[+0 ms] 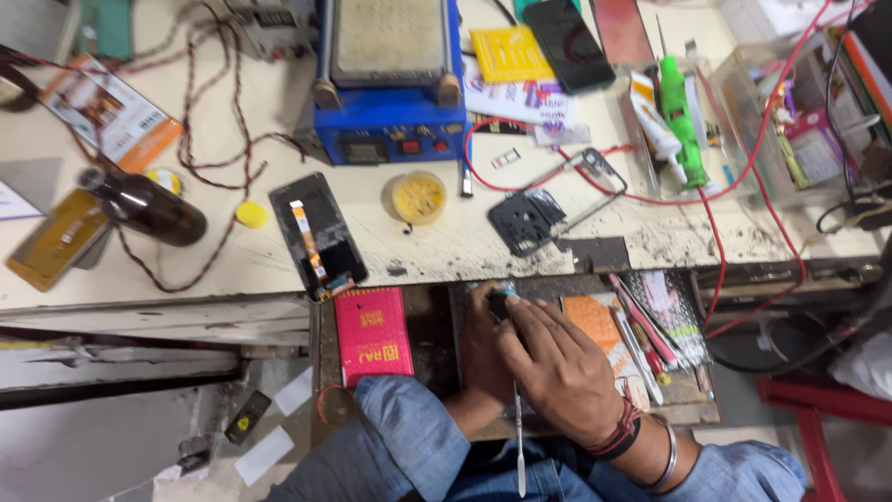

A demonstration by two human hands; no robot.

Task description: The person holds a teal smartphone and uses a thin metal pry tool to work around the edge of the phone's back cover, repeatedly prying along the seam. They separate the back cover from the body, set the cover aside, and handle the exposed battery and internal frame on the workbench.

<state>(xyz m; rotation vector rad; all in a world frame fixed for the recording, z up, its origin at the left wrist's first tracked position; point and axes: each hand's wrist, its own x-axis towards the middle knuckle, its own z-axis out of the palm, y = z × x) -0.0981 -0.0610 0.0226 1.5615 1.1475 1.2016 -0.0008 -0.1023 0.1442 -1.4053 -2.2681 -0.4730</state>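
Both hands are over an open drawer [427, 321] below the workbench edge. My left hand [485, 358] is mostly hidden under my right hand [556, 367]. Together they pinch a small dark part [502, 302] at the fingertips. A thin metal spudger [519, 446] runs down from under my right palm toward my lap. A red booklet [373, 333] lies in the drawer left of my hands. An orange card [595, 321] lies just to their right.
On the bench sit a blue heating station [390, 84], a black phone screen with flex cable [318, 237], a yellow paste tin [417, 197], a dark camera-frame part [526, 221], a brown bottle [144, 206], a green tool [681, 116] and red wires [715, 232]. Tools [650, 330] fill the drawer's right side.
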